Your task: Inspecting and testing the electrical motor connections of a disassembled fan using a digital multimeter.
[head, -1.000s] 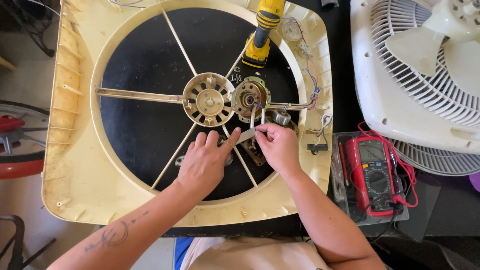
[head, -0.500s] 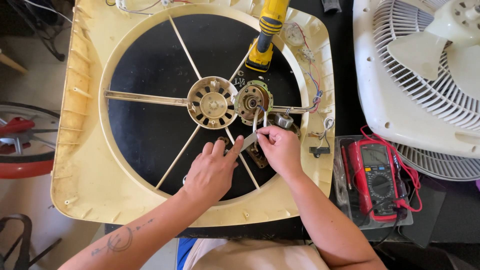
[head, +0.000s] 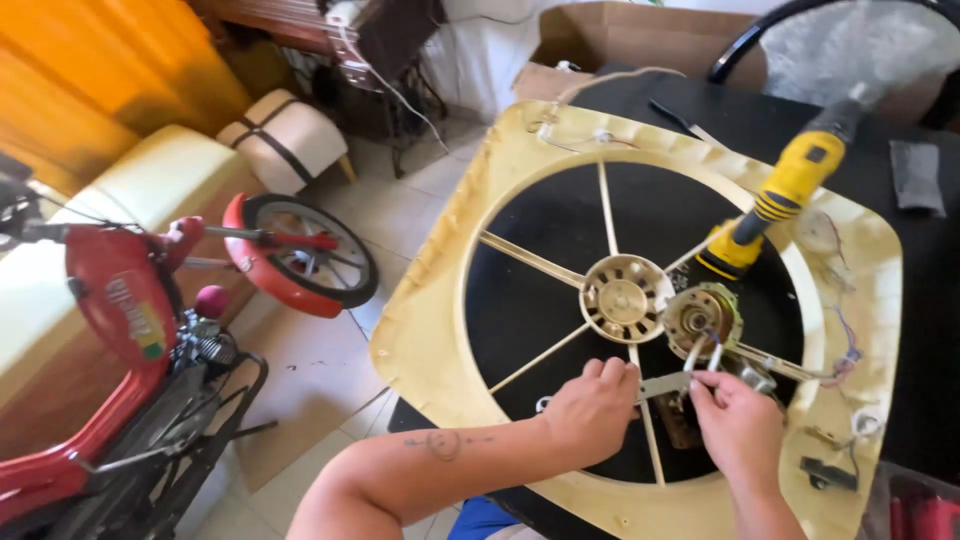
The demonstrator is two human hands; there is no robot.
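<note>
Yellowed plastic makes up the big fan housing [head: 430, 330] lying flat on the black desk [head: 930, 300]. Both hands work beside its central hub [head: 622, 298]: the left hand [head: 590, 415] and right hand [head: 738, 425] each pinch an end of a small grey metal bracket [head: 665, 385] with closed fingers. It looks light, stiff and thin-edged, best gripped by its ends.

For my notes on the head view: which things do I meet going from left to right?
Red motorbike → small red bike wheel → left hand → round fan hub → right hand → yellow drill.
</note>
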